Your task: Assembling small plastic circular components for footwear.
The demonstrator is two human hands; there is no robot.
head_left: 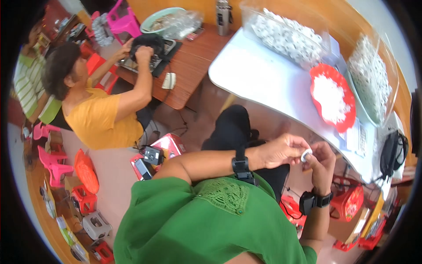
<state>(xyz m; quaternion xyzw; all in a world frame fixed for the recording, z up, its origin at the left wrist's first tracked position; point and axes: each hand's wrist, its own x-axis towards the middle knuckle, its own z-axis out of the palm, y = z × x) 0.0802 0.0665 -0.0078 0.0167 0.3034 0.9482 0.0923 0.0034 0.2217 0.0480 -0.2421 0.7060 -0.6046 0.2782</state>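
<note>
Between my two hands, in front of my lap, is a small white ring-shaped piece. My right hand pinches it with the thumb laid over its face. From the other side, my left hand closes its thumb and fingertips at the piece's edge. Nearest to both hands is a red scalloped dish on the white table, heaped with small white parts. Black straps with small devices circle both my wrists.
Clear bins full of white ring-shaped parts stand along the table's far side. A black pouch lies at the right. To the left, a person in yellow works over a brown table. Red stools stand below right.
</note>
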